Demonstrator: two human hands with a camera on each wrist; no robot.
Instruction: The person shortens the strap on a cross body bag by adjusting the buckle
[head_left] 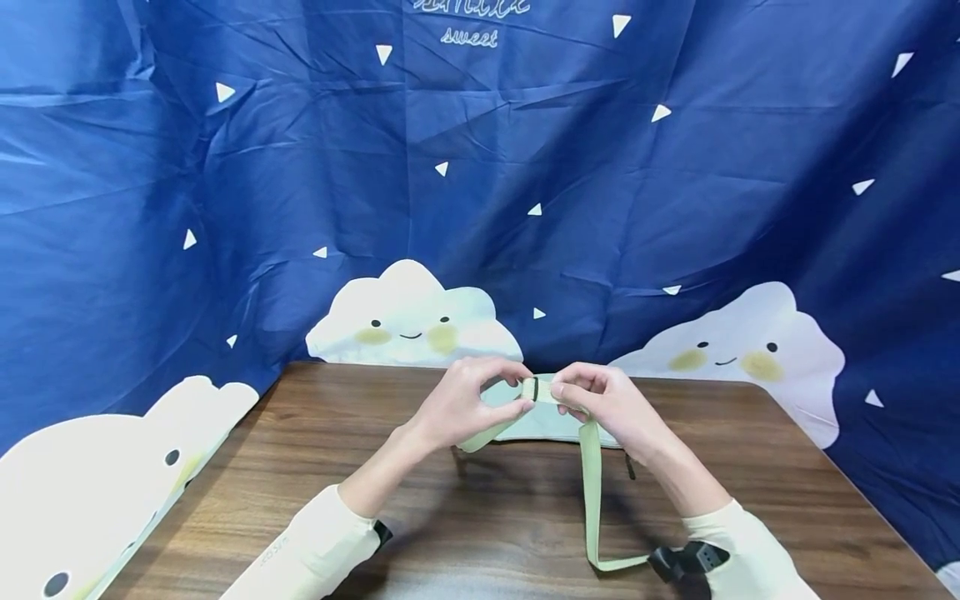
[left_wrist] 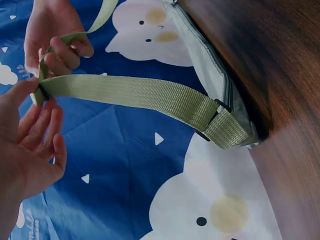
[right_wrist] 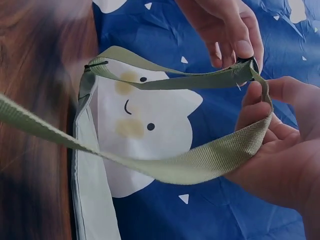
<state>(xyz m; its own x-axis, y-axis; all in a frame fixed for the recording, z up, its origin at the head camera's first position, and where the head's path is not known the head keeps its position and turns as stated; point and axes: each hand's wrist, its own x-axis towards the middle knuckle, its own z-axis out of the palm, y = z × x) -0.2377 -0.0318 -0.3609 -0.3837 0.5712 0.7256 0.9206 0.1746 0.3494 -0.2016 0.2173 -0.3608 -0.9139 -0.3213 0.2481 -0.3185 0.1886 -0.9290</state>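
A pale green bag (head_left: 551,429) with a zipper (right_wrist: 76,190) lies on the table, partly behind both hands. Its light green webbing strap (left_wrist: 135,92) rises from a dark ring (left_wrist: 223,105) at the bag's corner. At the raised part of the strap, my left hand (head_left: 457,404) pinches a black slider buckle (head_left: 536,389) between thumb and fingertips. Just right of the buckle, my right hand (head_left: 603,408) grips the strap between thumb and curled fingers. From there a long length of strap (head_left: 592,492) hangs down to the table and runs toward the right wrist.
Beneath the bag is a dark brown wooden table (head_left: 315,467). A blue cloth backdrop (head_left: 480,208) with white clouds and triangles hangs behind and beside it. Dark wrist devices (head_left: 686,560) sit on the sleeves.
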